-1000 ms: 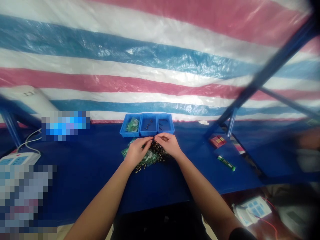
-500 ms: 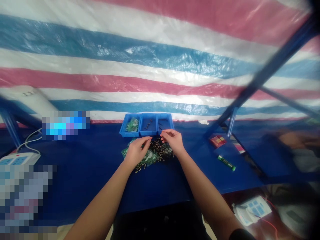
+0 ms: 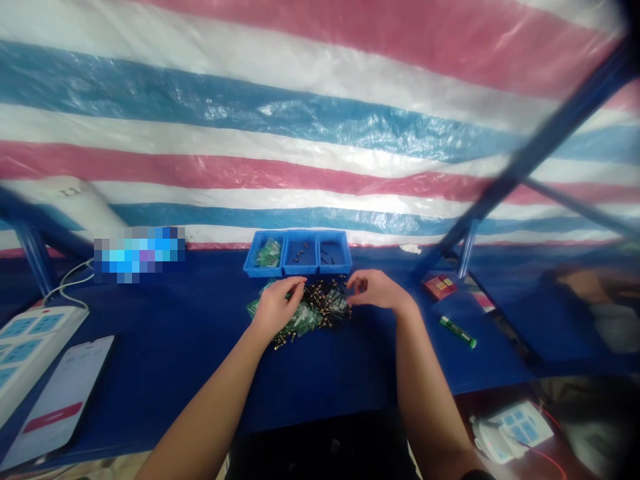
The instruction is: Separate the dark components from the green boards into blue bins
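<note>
A mixed pile of small dark screws (image 3: pixel 327 293) and clear-green plastic packets (image 3: pixel 303 319) lies on the blue table. My left hand (image 3: pixel 276 307) is over the pile's left side, thumb and fingers pinched together; whatever is between them is too small to make out. At the pile's right edge is my right hand (image 3: pixel 380 289), its fingers curved, with a gap between thumb and forefinger. Behind the pile stand three joined blue bins: the left bin (image 3: pixel 263 272) holds green packets, the middle bin (image 3: pixel 301 268) several small screws, the right bin (image 3: pixel 335 269) a few dark pieces.
On the left are a power strip (image 3: pixel 47 323) and a phone (image 3: pixel 65 393). To the right lie a red box (image 3: pixel 440 287) and a green tube (image 3: pixel 457 331). Another power strip (image 3: pixel 520 430) sits lower right. A person's hand (image 3: pixel 583 287) shows blurred at the far right.
My right hand has moved right, away from my left hand, to the pile's right edge, and its fingers have parted. My left hand stays pinched over the pile.
</note>
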The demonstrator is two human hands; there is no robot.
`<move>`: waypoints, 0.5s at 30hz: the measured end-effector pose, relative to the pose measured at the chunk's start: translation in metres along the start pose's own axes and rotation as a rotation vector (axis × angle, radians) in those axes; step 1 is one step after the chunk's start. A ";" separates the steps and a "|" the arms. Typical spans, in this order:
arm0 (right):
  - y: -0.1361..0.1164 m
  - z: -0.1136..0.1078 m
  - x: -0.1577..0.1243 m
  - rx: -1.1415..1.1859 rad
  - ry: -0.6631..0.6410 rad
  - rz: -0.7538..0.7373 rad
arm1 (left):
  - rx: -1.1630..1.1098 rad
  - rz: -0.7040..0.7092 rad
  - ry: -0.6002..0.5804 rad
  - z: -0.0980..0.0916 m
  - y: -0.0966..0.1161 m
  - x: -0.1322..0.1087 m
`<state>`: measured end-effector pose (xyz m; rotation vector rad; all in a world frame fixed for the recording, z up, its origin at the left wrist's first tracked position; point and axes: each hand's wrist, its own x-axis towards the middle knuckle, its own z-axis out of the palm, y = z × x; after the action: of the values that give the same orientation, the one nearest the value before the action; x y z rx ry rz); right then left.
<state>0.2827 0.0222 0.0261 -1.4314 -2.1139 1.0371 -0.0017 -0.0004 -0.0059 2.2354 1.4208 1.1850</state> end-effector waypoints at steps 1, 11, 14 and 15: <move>0.003 -0.006 -0.007 -0.049 -0.136 0.062 | -0.003 0.000 0.002 0.000 0.000 0.000; 0.008 0.000 -0.014 -0.180 -0.224 0.256 | -0.018 -0.013 -0.005 0.002 0.000 -0.001; 0.008 0.001 -0.012 -0.124 -0.245 0.228 | -0.028 -0.025 -0.014 0.002 0.001 -0.001; 0.008 0.001 -0.012 -0.121 -0.243 0.222 | -0.029 -0.024 -0.014 0.002 0.001 -0.001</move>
<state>0.2916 0.0127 0.0202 -1.7057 -2.2564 1.2397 -0.0001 -0.0013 -0.0070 2.1968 1.4127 1.1726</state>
